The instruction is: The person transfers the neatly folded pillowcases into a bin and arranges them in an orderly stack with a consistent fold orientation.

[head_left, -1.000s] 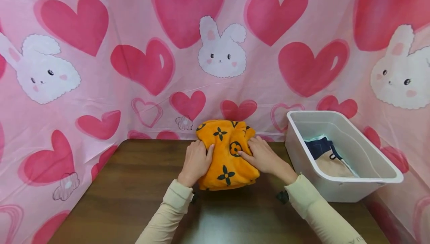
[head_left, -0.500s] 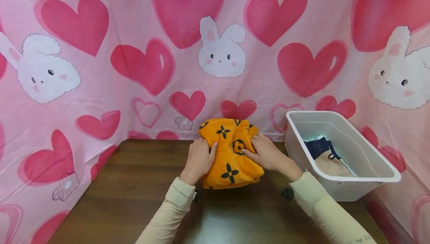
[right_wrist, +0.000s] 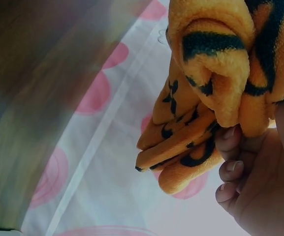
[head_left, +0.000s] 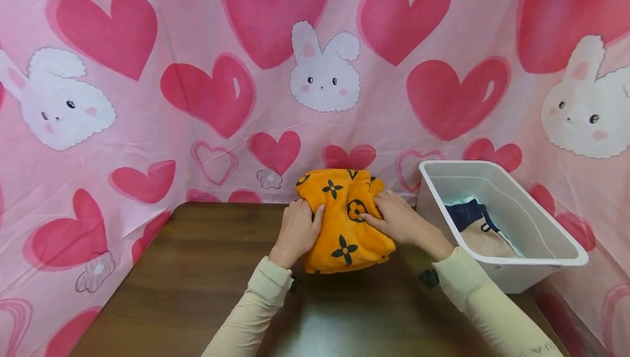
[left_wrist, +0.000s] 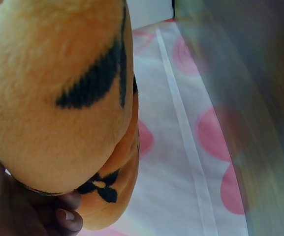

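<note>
A folded orange plush cloth [head_left: 334, 226] with dark flower prints is held up over the table, between both hands. My left hand [head_left: 298, 231] grips its left side, thumb lying on the front face. On the right side my right hand [head_left: 402, 219] holds it the same way. In the left wrist view, curled fingers [left_wrist: 69, 216] tuck under the rounded fold of the cloth [left_wrist: 58, 132]. The right wrist view has several stacked layers of the cloth [right_wrist: 181, 142] hanging beside the bent fingers of the right hand [right_wrist: 260, 182].
A white plastic bin [head_left: 512, 263] stands at the right of the brown wooden table [head_left: 206, 269]. Inside it lies a folded navy and beige garment [head_left: 484, 236]. A pink curtain [head_left: 266, 111] with hearts and rabbits encloses the back and sides.
The orange cloth and both hands have moved a little to the right and slightly upward. The grip on it stays the same, and the bin has not moved.
</note>
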`<state>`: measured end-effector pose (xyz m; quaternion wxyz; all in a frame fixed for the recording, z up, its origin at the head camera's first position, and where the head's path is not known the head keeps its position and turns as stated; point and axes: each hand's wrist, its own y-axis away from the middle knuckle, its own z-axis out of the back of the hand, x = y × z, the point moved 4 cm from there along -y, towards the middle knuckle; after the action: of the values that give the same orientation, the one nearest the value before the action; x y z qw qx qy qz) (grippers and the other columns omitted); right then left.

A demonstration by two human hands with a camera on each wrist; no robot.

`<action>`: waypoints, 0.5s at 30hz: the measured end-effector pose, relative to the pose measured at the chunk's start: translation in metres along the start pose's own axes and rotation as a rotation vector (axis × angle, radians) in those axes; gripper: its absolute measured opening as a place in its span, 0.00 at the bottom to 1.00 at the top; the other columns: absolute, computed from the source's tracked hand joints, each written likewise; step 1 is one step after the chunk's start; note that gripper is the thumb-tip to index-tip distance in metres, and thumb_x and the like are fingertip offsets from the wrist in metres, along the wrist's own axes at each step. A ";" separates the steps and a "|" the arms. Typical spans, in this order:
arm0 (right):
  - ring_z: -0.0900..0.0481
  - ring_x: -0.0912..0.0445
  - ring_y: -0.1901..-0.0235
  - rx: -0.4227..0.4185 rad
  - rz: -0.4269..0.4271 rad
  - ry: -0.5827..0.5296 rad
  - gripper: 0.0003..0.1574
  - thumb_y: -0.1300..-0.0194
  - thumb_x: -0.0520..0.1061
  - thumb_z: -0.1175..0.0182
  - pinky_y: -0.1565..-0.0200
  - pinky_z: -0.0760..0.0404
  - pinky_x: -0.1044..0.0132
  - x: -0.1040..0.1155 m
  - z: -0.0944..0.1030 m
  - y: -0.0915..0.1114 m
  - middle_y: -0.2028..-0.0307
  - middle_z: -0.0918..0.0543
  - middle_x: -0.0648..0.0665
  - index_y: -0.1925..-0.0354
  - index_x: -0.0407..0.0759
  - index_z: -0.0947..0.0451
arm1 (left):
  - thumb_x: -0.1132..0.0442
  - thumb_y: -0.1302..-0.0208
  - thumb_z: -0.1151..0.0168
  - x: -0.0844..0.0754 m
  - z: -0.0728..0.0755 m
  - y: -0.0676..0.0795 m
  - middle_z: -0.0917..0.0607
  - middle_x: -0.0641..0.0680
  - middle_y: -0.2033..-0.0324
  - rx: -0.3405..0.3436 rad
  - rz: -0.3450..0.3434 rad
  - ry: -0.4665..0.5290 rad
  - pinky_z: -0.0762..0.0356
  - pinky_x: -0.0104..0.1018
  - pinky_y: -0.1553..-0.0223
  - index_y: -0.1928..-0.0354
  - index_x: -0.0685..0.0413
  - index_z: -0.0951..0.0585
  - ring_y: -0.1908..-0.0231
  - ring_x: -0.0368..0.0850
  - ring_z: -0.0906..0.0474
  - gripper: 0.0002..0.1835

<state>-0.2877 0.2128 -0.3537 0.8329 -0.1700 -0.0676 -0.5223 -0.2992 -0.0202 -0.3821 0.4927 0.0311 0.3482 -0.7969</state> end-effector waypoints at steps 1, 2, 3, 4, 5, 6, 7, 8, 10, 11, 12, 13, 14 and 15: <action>0.30 0.49 0.53 0.000 0.002 0.003 0.28 0.29 0.62 0.41 0.45 0.28 0.49 -0.001 0.001 0.000 0.60 0.21 0.49 0.48 0.41 0.21 | 0.51 0.23 0.47 -0.001 -0.001 -0.001 0.26 0.57 0.74 0.003 -0.001 -0.001 0.30 0.47 0.60 0.68 0.65 0.23 0.68 0.57 0.29 0.22; 0.29 0.49 0.53 0.001 0.006 0.005 0.28 0.28 0.62 0.41 0.44 0.28 0.49 -0.002 0.003 0.001 0.60 0.20 0.49 0.47 0.41 0.21 | 0.51 0.23 0.47 -0.002 -0.002 -0.001 0.26 0.57 0.74 0.006 -0.001 -0.001 0.30 0.47 0.60 0.68 0.65 0.23 0.68 0.57 0.29 0.22; 0.29 0.49 0.53 0.000 0.009 0.009 0.28 0.28 0.62 0.40 0.45 0.28 0.49 -0.003 0.004 0.001 0.60 0.20 0.49 0.48 0.40 0.21 | 0.51 0.23 0.47 -0.003 -0.003 -0.002 0.26 0.58 0.74 0.007 -0.004 -0.001 0.30 0.47 0.59 0.68 0.65 0.23 0.68 0.57 0.29 0.22; 0.30 0.49 0.54 -0.001 0.011 0.014 0.27 0.28 0.61 0.40 0.46 0.28 0.50 -0.004 0.005 0.001 0.61 0.21 0.49 0.49 0.40 0.21 | 0.51 0.23 0.47 -0.005 -0.003 -0.003 0.26 0.58 0.74 0.006 -0.008 -0.002 0.30 0.48 0.59 0.68 0.65 0.23 0.68 0.57 0.29 0.22; 0.30 0.50 0.54 -0.001 0.011 0.019 0.26 0.29 0.61 0.40 0.47 0.28 0.50 -0.006 0.006 0.001 0.63 0.21 0.50 0.50 0.40 0.21 | 0.51 0.23 0.47 -0.006 -0.004 -0.003 0.26 0.58 0.74 0.004 -0.012 -0.003 0.30 0.48 0.59 0.69 0.65 0.23 0.68 0.57 0.29 0.22; 0.30 0.50 0.55 -0.001 0.011 0.023 0.26 0.29 0.61 0.40 0.49 0.28 0.51 -0.007 0.007 0.002 0.64 0.22 0.50 0.51 0.41 0.21 | 0.51 0.23 0.47 -0.007 -0.004 -0.004 0.26 0.58 0.74 0.000 -0.017 -0.006 0.30 0.48 0.60 0.70 0.64 0.24 0.68 0.57 0.29 0.23; 0.30 0.50 0.55 0.000 0.010 0.026 0.26 0.29 0.61 0.40 0.49 0.29 0.52 -0.007 0.008 0.002 0.65 0.22 0.51 0.51 0.41 0.21 | 0.51 0.23 0.47 -0.008 -0.005 -0.005 0.26 0.58 0.74 -0.004 -0.019 -0.006 0.29 0.48 0.60 0.70 0.64 0.24 0.68 0.57 0.28 0.23; 0.30 0.50 0.56 0.002 0.010 0.026 0.25 0.29 0.62 0.40 0.50 0.29 0.52 -0.008 0.009 0.002 0.66 0.22 0.51 0.52 0.41 0.21 | 0.51 0.23 0.47 -0.009 -0.005 -0.005 0.26 0.58 0.74 -0.007 -0.020 -0.008 0.29 0.48 0.60 0.71 0.63 0.24 0.69 0.58 0.28 0.23; 0.30 0.50 0.56 0.007 0.005 0.023 0.25 0.29 0.62 0.40 0.51 0.30 0.53 -0.010 0.011 0.002 0.67 0.23 0.52 0.53 0.42 0.21 | 0.52 0.23 0.47 -0.011 -0.006 -0.006 0.26 0.58 0.75 -0.013 -0.024 -0.010 0.29 0.48 0.60 0.72 0.63 0.25 0.69 0.58 0.28 0.23; 0.30 0.50 0.56 0.010 0.004 0.022 0.25 0.29 0.62 0.40 0.51 0.29 0.53 -0.010 0.012 0.002 0.67 0.23 0.52 0.53 0.42 0.21 | 0.52 0.23 0.47 -0.012 -0.006 -0.006 0.26 0.58 0.75 -0.014 -0.024 -0.011 0.29 0.48 0.60 0.73 0.63 0.25 0.69 0.58 0.28 0.23; 0.30 0.50 0.56 0.012 0.003 0.021 0.25 0.29 0.62 0.40 0.50 0.29 0.53 -0.011 0.012 0.003 0.67 0.22 0.52 0.53 0.42 0.21 | 0.52 0.23 0.47 -0.013 -0.007 -0.007 0.26 0.58 0.75 -0.015 -0.025 -0.011 0.29 0.49 0.59 0.73 0.63 0.25 0.69 0.59 0.27 0.23; 0.30 0.51 0.56 0.014 0.001 0.021 0.25 0.29 0.62 0.40 0.50 0.29 0.53 -0.011 0.014 0.003 0.67 0.22 0.53 0.53 0.42 0.21 | 0.52 0.23 0.47 -0.014 -0.007 -0.007 0.26 0.58 0.75 -0.013 -0.025 -0.010 0.29 0.48 0.59 0.73 0.63 0.25 0.69 0.59 0.27 0.23; 0.30 0.51 0.56 0.015 0.001 0.021 0.25 0.29 0.62 0.40 0.50 0.29 0.53 -0.012 0.015 0.003 0.67 0.22 0.53 0.54 0.43 0.21 | 0.52 0.23 0.47 -0.015 -0.008 -0.007 0.25 0.58 0.75 -0.011 -0.026 -0.006 0.29 0.49 0.59 0.72 0.64 0.25 0.69 0.59 0.27 0.23; 0.30 0.51 0.56 0.018 0.000 0.022 0.24 0.29 0.62 0.40 0.51 0.29 0.54 -0.012 0.016 0.004 0.68 0.23 0.52 0.54 0.43 0.21 | 0.52 0.23 0.47 -0.016 -0.008 -0.008 0.25 0.59 0.74 -0.009 -0.026 -0.003 0.29 0.49 0.59 0.72 0.64 0.24 0.69 0.59 0.27 0.23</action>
<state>-0.2887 0.2301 -0.3435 0.8350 -0.1569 -0.0630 -0.5236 -0.2999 -0.0012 -0.3782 0.4830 0.0230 0.3514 -0.8017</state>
